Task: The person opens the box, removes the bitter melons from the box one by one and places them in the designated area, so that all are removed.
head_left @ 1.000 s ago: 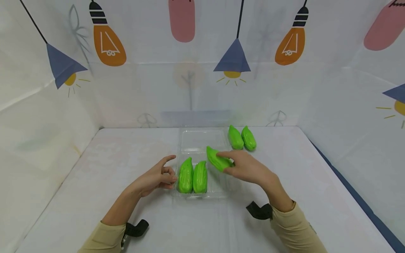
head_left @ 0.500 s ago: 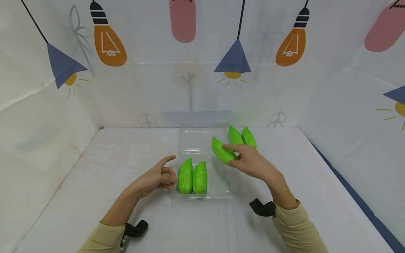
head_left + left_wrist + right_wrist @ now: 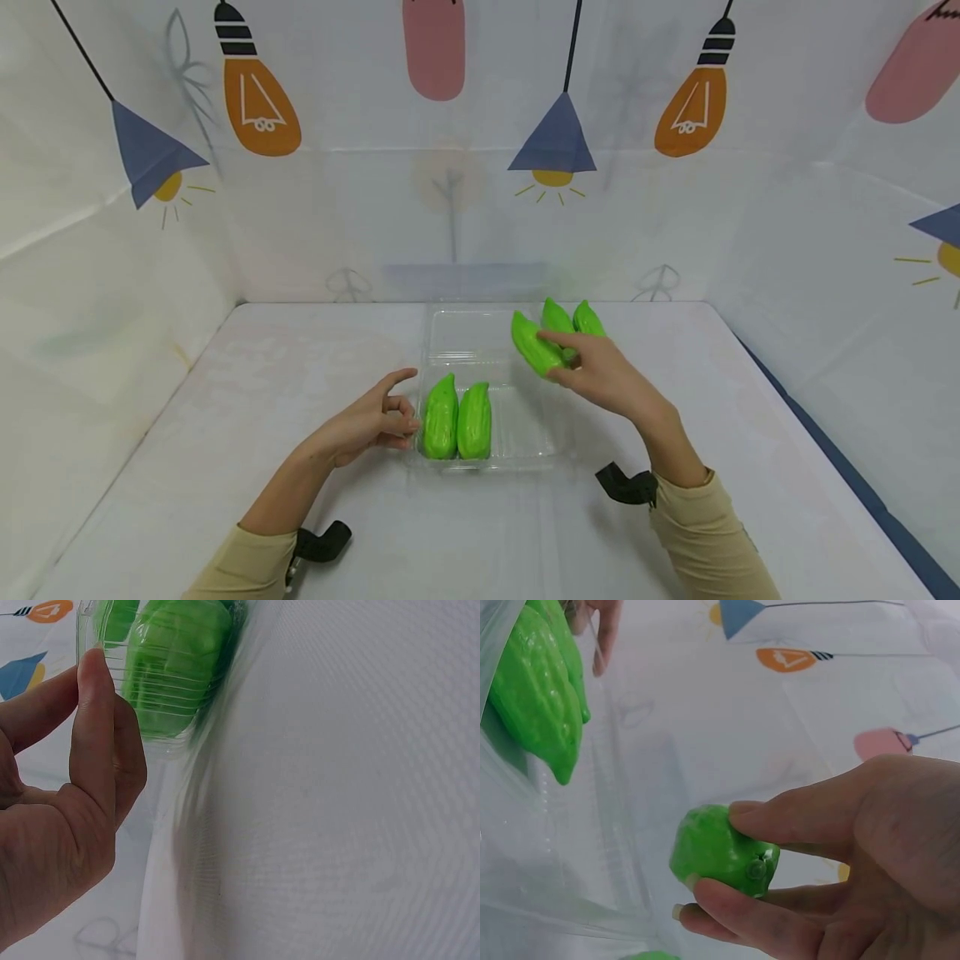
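Note:
My right hand [image 3: 611, 372] pinches a bumpy green bitter melon [image 3: 537, 346] between thumb and fingers, above the right side of a hinged clear plastic box [image 3: 517, 454]. The right wrist view shows the held bitter melon [image 3: 720, 851] end-on, its stem end facing the camera. Two more bitter melons, a left one [image 3: 440, 418] and a right one [image 3: 474, 421], lie side by side in the box's near compartment. At the box's left wall, my left hand [image 3: 375, 421] holds the rim with thumb and fingertips. Its index finger stretches forward in the head view.
Two further bitter melons, one [image 3: 557, 315] beside the other [image 3: 588, 318], lie on the white table [image 3: 300, 358] behind my right hand, partly hidden by it. The box's lid [image 3: 480, 333] lies folded back. A printed white curtain [image 3: 337, 208] encloses the table's back and sides.
My right hand has moved back and to the right with its bitter melon, away from the near compartment toward the two at the back. My left hand has stayed still.

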{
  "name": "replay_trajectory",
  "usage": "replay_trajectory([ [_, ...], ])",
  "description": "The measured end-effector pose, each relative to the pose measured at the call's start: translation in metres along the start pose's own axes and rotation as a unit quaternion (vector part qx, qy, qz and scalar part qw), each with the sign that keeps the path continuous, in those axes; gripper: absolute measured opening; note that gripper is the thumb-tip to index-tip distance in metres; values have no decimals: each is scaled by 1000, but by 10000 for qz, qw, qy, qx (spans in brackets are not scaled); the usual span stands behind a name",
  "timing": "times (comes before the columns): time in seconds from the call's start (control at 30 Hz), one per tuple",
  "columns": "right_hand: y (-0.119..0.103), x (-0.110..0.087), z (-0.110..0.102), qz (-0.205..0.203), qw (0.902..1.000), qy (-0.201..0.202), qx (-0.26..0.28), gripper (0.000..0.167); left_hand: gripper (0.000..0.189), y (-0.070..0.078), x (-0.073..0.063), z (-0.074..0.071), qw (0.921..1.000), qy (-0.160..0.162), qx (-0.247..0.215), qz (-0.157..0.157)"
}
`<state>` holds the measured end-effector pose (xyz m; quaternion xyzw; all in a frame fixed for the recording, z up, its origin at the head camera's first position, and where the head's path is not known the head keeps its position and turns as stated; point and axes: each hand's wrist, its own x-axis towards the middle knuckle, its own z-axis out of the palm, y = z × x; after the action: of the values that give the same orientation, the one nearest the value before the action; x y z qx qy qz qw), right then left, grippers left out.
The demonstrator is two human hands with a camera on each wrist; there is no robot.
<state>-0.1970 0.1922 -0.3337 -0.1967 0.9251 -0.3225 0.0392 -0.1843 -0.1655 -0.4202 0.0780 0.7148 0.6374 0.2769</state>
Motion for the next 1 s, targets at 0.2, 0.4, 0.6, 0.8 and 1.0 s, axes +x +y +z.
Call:
replay_trajectory([
  [0.2, 3, 2, 0, 81, 9999, 135, 0, 57, 89, -1, 0, 0, 10000, -5, -3, 20],
  [0.4, 7, 4, 0, 277, 9992, 252, 122, 57, 91, -1, 0, 0, 10000, -64, -13, 63],
  [0.6, 14, 7, 0, 347, 9984, 406, 163, 58, 91, 0, 0, 0, 10000, -59, -6, 70],
  [0.8, 20, 9, -1, 436, 9977, 497, 145, 58, 90, 0, 0, 1, 10000, -32, -23, 45],
  [1.0, 26, 10, -4, 561, 9965, 593, 197, 59, 90, -1, 0, 1, 10000, -15, -35, 20],
])
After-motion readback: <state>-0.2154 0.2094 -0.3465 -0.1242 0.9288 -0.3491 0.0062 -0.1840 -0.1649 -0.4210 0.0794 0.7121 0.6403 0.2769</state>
